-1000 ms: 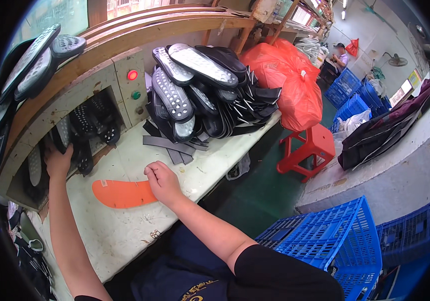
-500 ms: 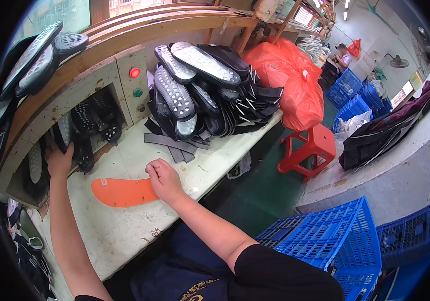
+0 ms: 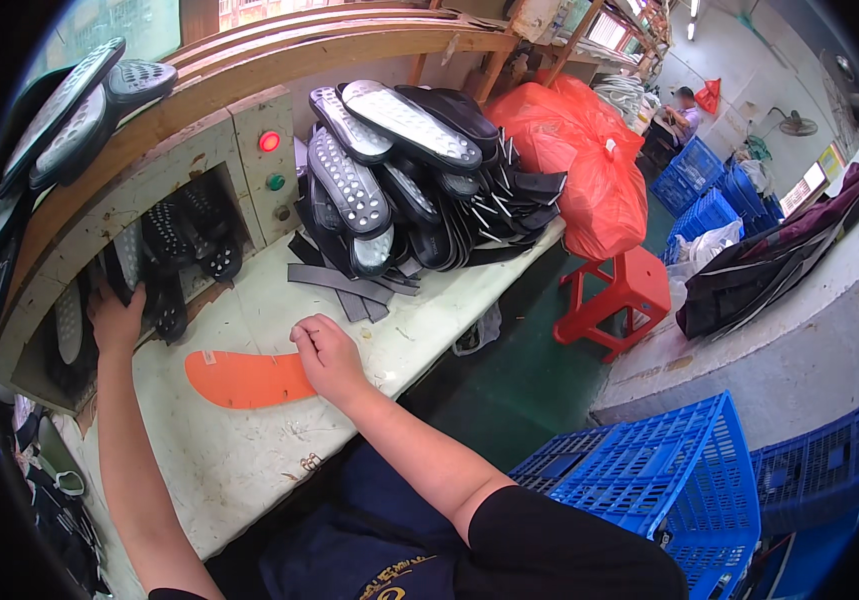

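Observation:
My left hand (image 3: 116,318) reaches into the opening of a pale cabinet. Its thumb and fingers close round the near end of a black shoe sole (image 3: 126,262); some fingertips are hidden. More studded soles (image 3: 167,235) lie beside it in the opening. Over the bench, my right hand (image 3: 329,355) is closed like a fist on the end of a flat orange insole-shaped sheet (image 3: 244,380). The sheet points left from the fist, and its gripped end is covered by the fingers.
A heap of black soles with silvery studded faces (image 3: 349,185) and dark straps (image 3: 344,285) covers the bench's far side. Beyond are a red bag (image 3: 579,150) and red stool (image 3: 617,300). A blue crate (image 3: 649,470) stands at my right; a person (image 3: 684,115) sits far back.
Almost nothing differs. The right hand and orange insole sheet have shifted very slightly up; the left hand stays at the sole in the opening.

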`<state>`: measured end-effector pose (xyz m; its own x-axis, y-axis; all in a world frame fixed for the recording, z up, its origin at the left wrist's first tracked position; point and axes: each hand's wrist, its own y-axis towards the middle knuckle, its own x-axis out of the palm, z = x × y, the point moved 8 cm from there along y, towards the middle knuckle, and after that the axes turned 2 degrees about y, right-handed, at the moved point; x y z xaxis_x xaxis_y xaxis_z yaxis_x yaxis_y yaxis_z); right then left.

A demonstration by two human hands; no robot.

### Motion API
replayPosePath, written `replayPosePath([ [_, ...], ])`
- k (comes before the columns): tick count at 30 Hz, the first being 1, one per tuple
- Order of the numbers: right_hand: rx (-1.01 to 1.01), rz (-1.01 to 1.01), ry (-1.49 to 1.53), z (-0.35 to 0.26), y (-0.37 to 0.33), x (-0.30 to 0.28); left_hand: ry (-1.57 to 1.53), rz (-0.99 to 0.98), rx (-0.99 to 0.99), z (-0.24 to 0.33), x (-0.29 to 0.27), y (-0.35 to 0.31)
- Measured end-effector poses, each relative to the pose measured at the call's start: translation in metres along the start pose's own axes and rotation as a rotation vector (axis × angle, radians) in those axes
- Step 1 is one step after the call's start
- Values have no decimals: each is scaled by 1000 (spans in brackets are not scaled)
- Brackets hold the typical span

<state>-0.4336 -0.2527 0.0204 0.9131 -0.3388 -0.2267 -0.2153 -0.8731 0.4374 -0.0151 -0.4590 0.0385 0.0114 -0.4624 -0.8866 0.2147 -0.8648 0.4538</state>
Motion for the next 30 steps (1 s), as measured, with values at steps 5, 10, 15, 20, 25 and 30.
replayPosePath([
  [5, -3, 13, 10, -1, 1, 2, -29, -10, -14, -10, 4, 2],
  [10, 44, -11, -17, 4, 1, -1, 56, 18, 6, 22, -37, -9],
  [15, 24, -15, 17, 1, 0, 1, -243, 122, 210, 40, -94, -31],
  [20, 24, -3, 26, 1, 2, -3, -181, 5, 187, 31, -93, -44],
  [25, 3, 16, 23, 3, 1, -3, -117, -49, 123, 42, -109, -51],
  [30, 2, 21, 41, 1, -1, -3, -257, 16, 63, 6, -96, -47],
])
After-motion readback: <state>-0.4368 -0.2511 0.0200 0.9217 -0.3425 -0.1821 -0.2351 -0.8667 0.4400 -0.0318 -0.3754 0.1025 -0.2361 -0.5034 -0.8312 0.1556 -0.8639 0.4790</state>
